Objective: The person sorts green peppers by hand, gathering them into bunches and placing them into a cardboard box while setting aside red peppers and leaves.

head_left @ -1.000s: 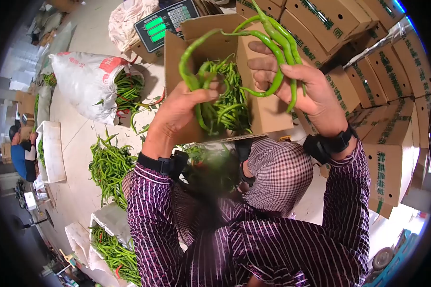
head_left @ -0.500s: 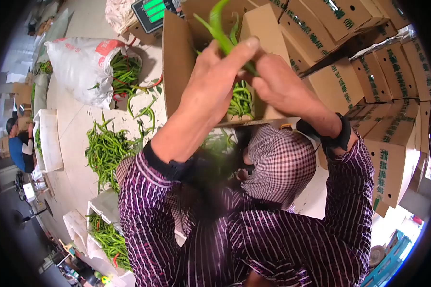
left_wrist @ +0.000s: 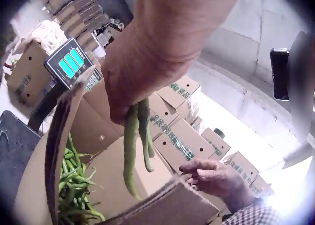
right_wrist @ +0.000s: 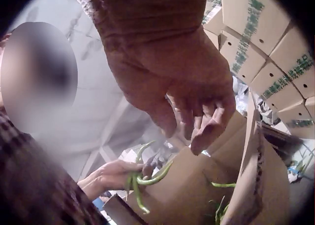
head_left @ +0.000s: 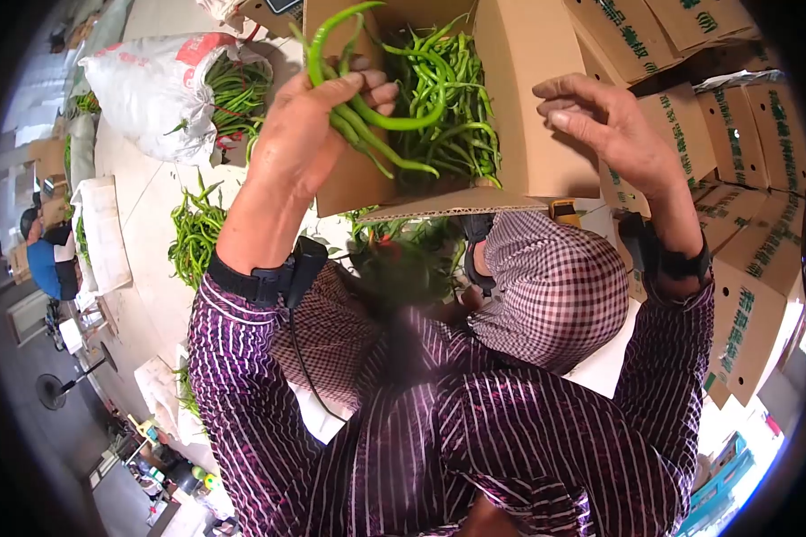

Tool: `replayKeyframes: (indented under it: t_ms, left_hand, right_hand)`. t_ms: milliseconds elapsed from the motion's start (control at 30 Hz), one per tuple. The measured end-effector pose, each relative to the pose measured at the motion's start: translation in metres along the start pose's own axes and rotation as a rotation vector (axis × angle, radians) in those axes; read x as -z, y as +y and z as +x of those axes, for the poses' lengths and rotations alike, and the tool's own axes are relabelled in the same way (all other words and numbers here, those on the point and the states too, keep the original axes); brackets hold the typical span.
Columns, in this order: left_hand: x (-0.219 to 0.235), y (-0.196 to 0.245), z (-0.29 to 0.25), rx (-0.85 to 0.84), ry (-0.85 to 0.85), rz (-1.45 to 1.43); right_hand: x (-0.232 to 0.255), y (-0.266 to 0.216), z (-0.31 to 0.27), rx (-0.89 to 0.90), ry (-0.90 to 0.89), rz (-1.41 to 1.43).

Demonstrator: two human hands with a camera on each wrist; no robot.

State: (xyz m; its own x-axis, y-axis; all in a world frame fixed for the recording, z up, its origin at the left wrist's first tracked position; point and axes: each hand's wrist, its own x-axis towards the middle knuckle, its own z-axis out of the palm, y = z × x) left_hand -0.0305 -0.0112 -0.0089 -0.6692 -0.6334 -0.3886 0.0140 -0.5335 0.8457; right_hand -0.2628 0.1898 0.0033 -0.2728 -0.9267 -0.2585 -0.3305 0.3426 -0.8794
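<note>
My left hand (head_left: 306, 125) grips several long green chili peppers (head_left: 430, 118) by one end, over the left side of an uncut-looking cardboard box (head_left: 533, 80). Their curved tips stick out past the fingers. Seen from the left wrist, the held chili peppers (left_wrist: 130, 151) hang down below the hand near the box flap. More green chili peppers (head_left: 452, 76) lie heaped inside the box. On the box's right side my right hand (head_left: 613, 125) hovers with fingers loosely bent and nothing in them; the right wrist view shows this right hand (right_wrist: 182, 92) bare too.
A white sack (head_left: 148, 98) spilling chili peppers lies at the left, with a loose pepper pile (head_left: 195, 234) on the floor. Stacked printed cartons (head_left: 761, 242) stand at the right. A digital scale (left_wrist: 69, 63) is behind the box. Another person (head_left: 52, 255) is far left.
Both hands held chili peppers at first, then came together over the box. Now they are apart: the left holds the peppers and the right holds none. The head view has shifted.
</note>
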Motion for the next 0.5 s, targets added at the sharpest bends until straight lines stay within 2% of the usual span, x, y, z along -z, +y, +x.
replayKeyframes:
  t_ms: [67, 100, 133, 200, 267, 333, 367, 433, 500]
  left_hand:
    - [-0.006, -0.007, 0.0, 0.038, -0.098, 0.198]
    - [0.001, -0.014, 0.003, 0.047, -0.182, 0.392]
    - [0.008, -0.02, 0.003, 0.053, -0.181, 0.391]
    - [0.02, -0.029, -0.001, -0.092, -0.033, 0.699]
    - [0.013, -0.009, -0.021, -0.033, -0.052, 0.725]
    - [0.007, 0.015, -0.045, -0.012, -0.139, 0.703]
    - [0.009, 0.026, -0.053, -0.01, -0.133, 0.703]
    - [0.023, 0.045, -0.065, 0.12, -0.114, 0.734]
    - [0.042, 0.055, -0.079, 0.094, -0.046, 0.676]
  right_hand:
    - [-0.001, 0.008, -0.001, 0.013, -0.042, 0.047]
    - [0.0, 0.011, -0.001, 0.014, -0.053, 0.066]
    - [0.002, 0.01, 0.0, 0.01, -0.056, 0.068]
    - [0.009, 0.008, -0.001, -0.022, -0.079, 0.006]
    - [0.013, 0.013, -0.003, -0.051, -0.081, 0.066]
    - [0.013, 0.014, 0.0, -0.066, -0.093, 0.126]
    - [0.013, 0.014, 0.001, -0.065, -0.105, 0.104]
    - [0.013, 0.01, 0.005, -0.064, -0.115, 0.081]
    - [0.011, 0.001, 0.016, -0.02, -0.187, 0.0]
